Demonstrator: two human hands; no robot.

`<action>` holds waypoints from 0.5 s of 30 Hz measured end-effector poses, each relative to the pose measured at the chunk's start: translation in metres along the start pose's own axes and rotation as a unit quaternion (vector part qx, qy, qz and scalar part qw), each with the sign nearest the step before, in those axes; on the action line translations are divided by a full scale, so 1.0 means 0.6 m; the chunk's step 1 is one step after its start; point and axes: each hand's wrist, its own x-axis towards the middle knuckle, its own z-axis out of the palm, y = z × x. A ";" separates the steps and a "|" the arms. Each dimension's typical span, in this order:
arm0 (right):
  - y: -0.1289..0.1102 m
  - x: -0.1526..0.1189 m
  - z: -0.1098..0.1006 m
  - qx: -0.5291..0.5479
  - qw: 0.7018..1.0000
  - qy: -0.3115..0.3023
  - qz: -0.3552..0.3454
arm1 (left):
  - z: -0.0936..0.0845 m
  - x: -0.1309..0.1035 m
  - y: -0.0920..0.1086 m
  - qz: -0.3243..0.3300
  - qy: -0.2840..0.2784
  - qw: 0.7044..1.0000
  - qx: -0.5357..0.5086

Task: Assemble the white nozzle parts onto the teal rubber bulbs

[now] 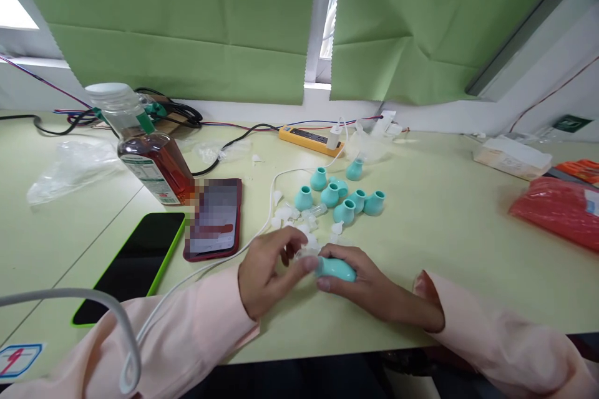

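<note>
My right hand [360, 277] is wrapped round a glossy teal squeeze bulb [337, 269], which lies on its side with its narrow end toward the left. My left hand [271, 268] pinches a small clear plastic piece [306, 254] at that narrow end; the fingers partly hide where the two meet. Just beyond my hands lie loose clear and whitish plastic pieces [286, 214]. Behind them several more teal bulbs stand or lean in a cluster, among them a front bulb [345, 212] and a far one [354, 169] with a clear piece in its neck.
At the left are a bottle of amber liquid [156, 165], a red-cased phone [214, 218] and a green-edged phone [135, 255]. A white cable [206, 269] crosses the table to a yellow power strip [311, 141]. A red plastic package [559, 212] lies at the right.
</note>
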 end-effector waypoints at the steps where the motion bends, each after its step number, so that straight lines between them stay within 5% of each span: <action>1: -0.002 -0.002 0.001 -0.019 1.000 -0.010 -0.010 | 0.002 -0.002 0.004 0.004 -0.030 0.999 0.011; 5: -0.014 -0.010 -0.002 -0.048 0.995 -0.053 -0.076 | 0.010 -0.006 0.014 -0.033 -0.112 0.993 -0.004; 10: -0.023 -0.012 -0.012 -0.052 0.977 -0.124 -0.164 | 0.014 -0.009 0.015 -0.156 -0.191 0.944 -0.220; 13: -0.015 -0.009 -0.020 -0.073 0.964 -0.165 -0.195 | 0.010 -0.005 0.008 -0.265 -0.156 0.896 -0.321; 15: -0.011 -0.005 -0.038 -0.057 0.968 -0.128 -0.208 | 0.007 -0.001 0.000 -0.264 -0.093 0.917 -0.283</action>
